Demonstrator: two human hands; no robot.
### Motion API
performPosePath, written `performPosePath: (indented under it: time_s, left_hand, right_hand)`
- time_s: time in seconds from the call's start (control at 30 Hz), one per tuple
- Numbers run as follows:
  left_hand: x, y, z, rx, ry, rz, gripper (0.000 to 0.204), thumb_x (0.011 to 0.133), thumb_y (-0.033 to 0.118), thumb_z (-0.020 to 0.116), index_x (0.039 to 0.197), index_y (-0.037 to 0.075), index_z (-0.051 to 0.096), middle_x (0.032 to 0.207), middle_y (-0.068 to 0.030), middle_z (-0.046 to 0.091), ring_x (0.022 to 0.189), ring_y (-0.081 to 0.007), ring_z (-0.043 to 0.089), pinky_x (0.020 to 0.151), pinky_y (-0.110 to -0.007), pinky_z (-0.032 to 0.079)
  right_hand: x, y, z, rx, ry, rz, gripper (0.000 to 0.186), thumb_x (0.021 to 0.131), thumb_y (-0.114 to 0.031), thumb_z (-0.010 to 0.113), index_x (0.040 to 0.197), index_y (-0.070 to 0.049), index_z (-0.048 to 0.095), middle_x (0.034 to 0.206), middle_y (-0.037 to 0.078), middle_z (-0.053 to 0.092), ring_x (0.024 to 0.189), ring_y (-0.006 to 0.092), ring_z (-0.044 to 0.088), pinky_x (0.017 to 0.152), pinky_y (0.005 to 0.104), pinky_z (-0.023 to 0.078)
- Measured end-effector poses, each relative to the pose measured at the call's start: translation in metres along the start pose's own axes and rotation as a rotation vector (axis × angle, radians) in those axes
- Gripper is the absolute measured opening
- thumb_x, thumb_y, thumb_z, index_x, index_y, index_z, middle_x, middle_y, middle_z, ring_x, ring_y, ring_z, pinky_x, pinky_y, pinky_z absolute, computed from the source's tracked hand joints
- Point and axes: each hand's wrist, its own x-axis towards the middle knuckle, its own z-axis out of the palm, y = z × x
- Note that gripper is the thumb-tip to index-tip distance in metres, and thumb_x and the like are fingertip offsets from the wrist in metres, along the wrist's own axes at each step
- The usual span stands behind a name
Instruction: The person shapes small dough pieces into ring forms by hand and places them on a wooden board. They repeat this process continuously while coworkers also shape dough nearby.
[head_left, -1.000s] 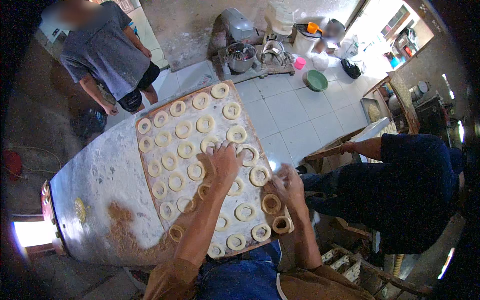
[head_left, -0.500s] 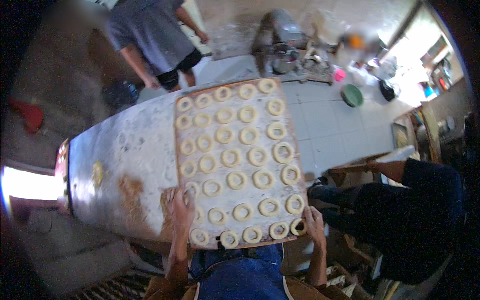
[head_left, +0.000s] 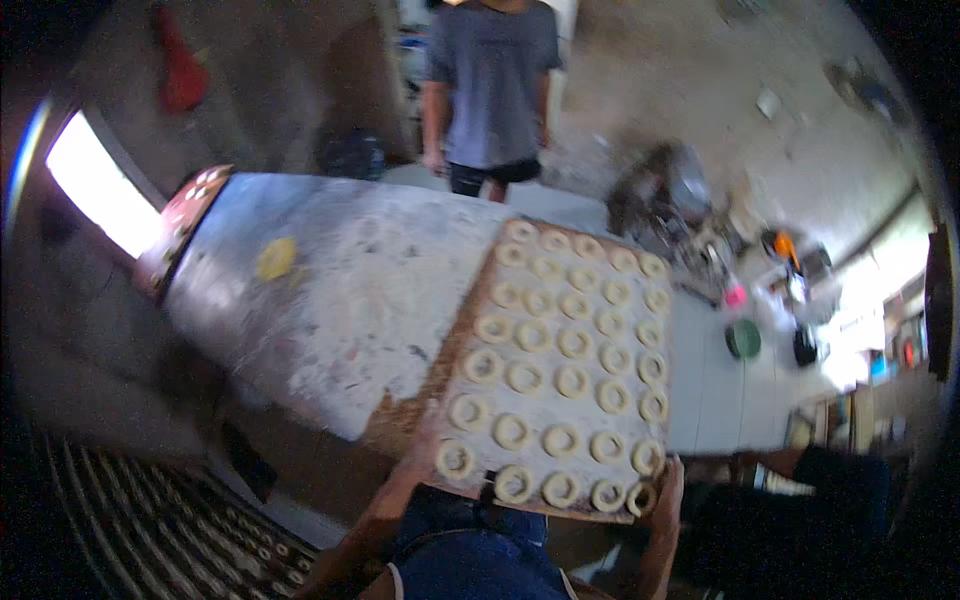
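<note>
A rectangular board (head_left: 537, 461) carries rows of pale dough rings (head_left: 573, 342) at the right end of a long, flour-dusted metal table (head_left: 330, 255). My left hand (head_left: 418, 448) grips its near-left edge, fingers partly hidden and blurred. On the near-right edge, my right hand (head_left: 668, 483) has its fingers curled round the board, beside the corner rings. A yellow smear (head_left: 276, 258) lies on the table's bare metal at the left.
A person in grey (head_left: 491, 90) stands across the table, another in dark clothes (head_left: 790, 510) at the lower right. A mixer (head_left: 680, 185), orange scoop (head_left: 785, 250) and green basin (head_left: 742, 338) are at the back right. A rack with more rings (head_left: 170, 520) fills the lower left.
My hands have left the middle rings and taken the board's sides. The board has come toward me, its near end now off the table. The view has swung left, shifting the surroundings rightward.
</note>
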Motion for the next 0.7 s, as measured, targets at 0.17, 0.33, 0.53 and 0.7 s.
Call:
performPosePath:
  time_s: [0.17,0.33,0.53,0.7]
  left_hand:
    - [-0.025,0.005,-0.007,-0.219,-0.118,0.175,0.048,0.103,0.034,0.039,0.133,-0.002,0.049,0.132,-0.017,0.053,0.12,-0.0282,0.05,0.102,-0.039,0.041]
    - [-0.079,0.02,-0.062,-0.416,-0.107,0.324,0.05,0.103,0.035,0.038,0.134,-0.003,0.047,0.136,-0.0162,0.05,0.122,-0.0272,0.049,0.103,-0.039,0.04]
    - [-0.226,-0.006,-0.15,-0.463,0.049,0.567,0.052,0.104,0.037,0.037,0.134,-0.004,0.046,0.14,-0.0152,0.047,0.124,-0.026,0.047,0.105,-0.039,0.038]
    - [-0.38,-0.037,-0.23,-0.22,0.411,0.913,0.038,0.096,0.024,0.052,0.126,0.0,0.053,0.13,-0.0173,0.053,0.119,-0.0303,0.052,0.104,-0.04,0.04]
  right_hand:
    - [-0.036,-0.076,0.09,0.154,0.006,-0.003,0.043,0.095,-0.031,0.044,0.123,0.001,0.053,0.115,0.013,0.061,0.096,0.0216,0.062,0.081,0.0325,0.051]
    - [-0.078,-0.122,0.177,0.165,-0.044,-0.04,0.051,0.095,-0.038,0.042,0.126,0.002,0.05,0.118,0.015,0.061,0.094,0.0225,0.062,0.078,0.0323,0.052]
    - [-0.186,-0.117,0.23,0.243,-0.18,-0.111,0.06,0.095,-0.045,0.04,0.13,0.004,0.047,0.12,0.016,0.06,0.091,0.0236,0.063,0.074,0.0321,0.053]
    - [-0.272,-0.134,0.261,0.311,-0.332,-0.139,0.068,0.096,-0.051,0.038,0.133,0.005,0.045,0.123,0.018,0.06,0.089,0.0245,0.063,0.071,0.0319,0.054]
